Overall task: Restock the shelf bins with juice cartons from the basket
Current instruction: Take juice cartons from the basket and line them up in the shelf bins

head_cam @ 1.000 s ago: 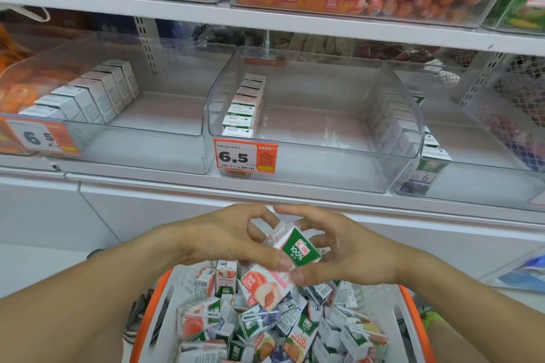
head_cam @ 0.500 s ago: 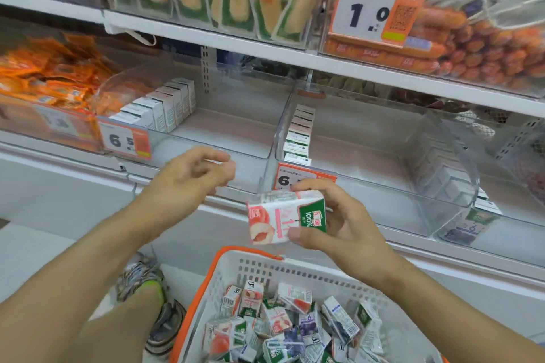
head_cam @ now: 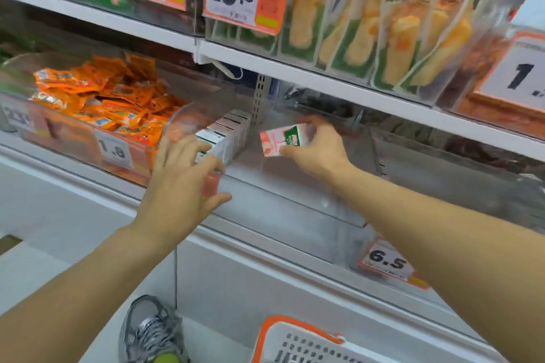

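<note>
My right hand (head_cam: 320, 147) grips a pink-and-white juice carton (head_cam: 281, 140) with a green corner, held inside a clear shelf bin (head_cam: 295, 209) above its floor. A row of white cartons (head_cam: 227, 135) stands at the bin's left side. My left hand (head_cam: 180, 183) rests with fingers spread on the bin's front left corner, over the orange price tag, touching the nearest carton of the row. Only the orange-and-white rim of the basket (head_cam: 298, 336) shows at the bottom edge; its contents are out of view.
A clear bin of orange snack packets (head_cam: 97, 103) sits left of the juice bin. The shelf above (head_cam: 324, 79) overhangs with packaged food and price tags. A 6.5 tag (head_cam: 386, 264) marks the bin to the right. A grey shoe (head_cam: 147, 333) stands on the floor.
My right hand has carried the carton up from above the basket into the shelf bin. My left hand has moved forward onto the bin's front corner. The view has shifted up and left.
</note>
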A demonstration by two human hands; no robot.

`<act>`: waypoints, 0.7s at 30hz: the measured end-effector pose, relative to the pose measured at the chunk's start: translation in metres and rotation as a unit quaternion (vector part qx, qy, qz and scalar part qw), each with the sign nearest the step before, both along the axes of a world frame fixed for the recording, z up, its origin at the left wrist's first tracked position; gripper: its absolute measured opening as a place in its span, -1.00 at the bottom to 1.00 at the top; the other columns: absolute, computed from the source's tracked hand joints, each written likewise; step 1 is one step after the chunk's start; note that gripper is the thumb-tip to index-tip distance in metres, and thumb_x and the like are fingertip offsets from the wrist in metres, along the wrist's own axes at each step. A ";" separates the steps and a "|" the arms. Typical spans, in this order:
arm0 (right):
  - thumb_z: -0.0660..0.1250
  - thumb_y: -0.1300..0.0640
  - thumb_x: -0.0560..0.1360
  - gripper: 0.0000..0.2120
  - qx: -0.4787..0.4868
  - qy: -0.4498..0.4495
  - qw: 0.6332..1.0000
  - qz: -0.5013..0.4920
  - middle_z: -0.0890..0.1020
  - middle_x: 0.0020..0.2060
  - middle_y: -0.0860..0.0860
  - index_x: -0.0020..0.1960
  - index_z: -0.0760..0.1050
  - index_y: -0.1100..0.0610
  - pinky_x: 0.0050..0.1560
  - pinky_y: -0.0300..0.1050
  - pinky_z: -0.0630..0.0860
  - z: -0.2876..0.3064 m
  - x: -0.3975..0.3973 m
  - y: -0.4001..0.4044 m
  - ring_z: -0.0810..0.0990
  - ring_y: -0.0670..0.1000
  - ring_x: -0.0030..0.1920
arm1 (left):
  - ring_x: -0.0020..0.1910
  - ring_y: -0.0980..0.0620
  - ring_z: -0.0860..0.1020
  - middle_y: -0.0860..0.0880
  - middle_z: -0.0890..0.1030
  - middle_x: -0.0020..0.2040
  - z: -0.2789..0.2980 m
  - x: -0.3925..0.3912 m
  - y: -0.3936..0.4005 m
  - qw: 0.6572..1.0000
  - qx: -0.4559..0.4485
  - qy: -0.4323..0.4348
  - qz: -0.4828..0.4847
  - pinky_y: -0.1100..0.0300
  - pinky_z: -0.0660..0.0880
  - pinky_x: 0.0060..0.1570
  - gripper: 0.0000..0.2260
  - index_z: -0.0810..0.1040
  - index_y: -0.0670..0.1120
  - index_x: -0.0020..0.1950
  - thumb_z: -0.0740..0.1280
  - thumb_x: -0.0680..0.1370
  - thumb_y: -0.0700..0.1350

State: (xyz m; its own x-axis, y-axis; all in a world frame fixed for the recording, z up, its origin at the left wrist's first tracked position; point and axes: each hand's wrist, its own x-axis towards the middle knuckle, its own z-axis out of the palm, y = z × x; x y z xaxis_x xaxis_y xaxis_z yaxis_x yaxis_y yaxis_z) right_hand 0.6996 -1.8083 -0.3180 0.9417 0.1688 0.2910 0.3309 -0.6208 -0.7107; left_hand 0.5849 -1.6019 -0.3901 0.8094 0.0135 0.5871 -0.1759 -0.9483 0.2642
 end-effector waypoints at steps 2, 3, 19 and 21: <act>0.55 0.11 0.35 -0.52 -0.074 0.016 0.997 -0.001 0.54 0.10 0.03 0.19 0.44 -0.07 -0.09 -0.23 0.40 -0.011 0.044 0.016 0.55 0.01 0.03 | 0.31 -0.25 0.45 -0.16 0.55 0.17 -0.009 0.009 0.007 0.999 0.023 -0.028 -0.009 -0.24 0.14 0.46 -0.57 0.63 -0.06 -0.10 0.64 0.19 0.13; 0.56 0.10 0.34 -0.52 -0.105 0.022 0.994 -0.004 0.54 0.13 0.03 0.17 0.44 -0.10 -0.06 -0.23 0.40 -0.017 0.062 0.025 0.55 0.01 0.06 | 0.32 -0.25 0.44 -0.16 0.55 0.19 -0.014 0.013 0.009 0.999 0.013 -0.044 -0.022 -0.21 0.15 0.46 -0.57 0.62 -0.07 -0.11 0.63 0.19 0.13; 0.63 0.18 0.27 -0.42 -0.129 -0.049 0.990 0.001 0.44 0.26 0.09 0.23 0.51 0.02 0.14 -0.18 0.48 -0.059 0.127 0.081 0.55 0.06 0.15 | 0.36 -0.12 0.45 -0.02 0.55 0.32 -0.032 0.017 0.011 0.991 -0.069 -0.083 -0.073 -0.03 0.15 0.44 -0.61 0.57 0.02 -0.03 0.58 0.28 0.15; 0.61 0.19 0.30 -0.46 -0.107 -0.065 0.992 0.000 0.42 0.26 0.10 0.22 0.52 0.03 0.22 -0.10 0.50 -0.064 0.123 0.080 0.54 0.07 0.16 | 0.37 -0.10 0.44 -0.01 0.54 0.34 -0.033 0.017 0.010 0.991 -0.068 -0.086 -0.071 -0.01 0.13 0.45 -0.61 0.57 0.02 -0.03 0.57 0.28 0.15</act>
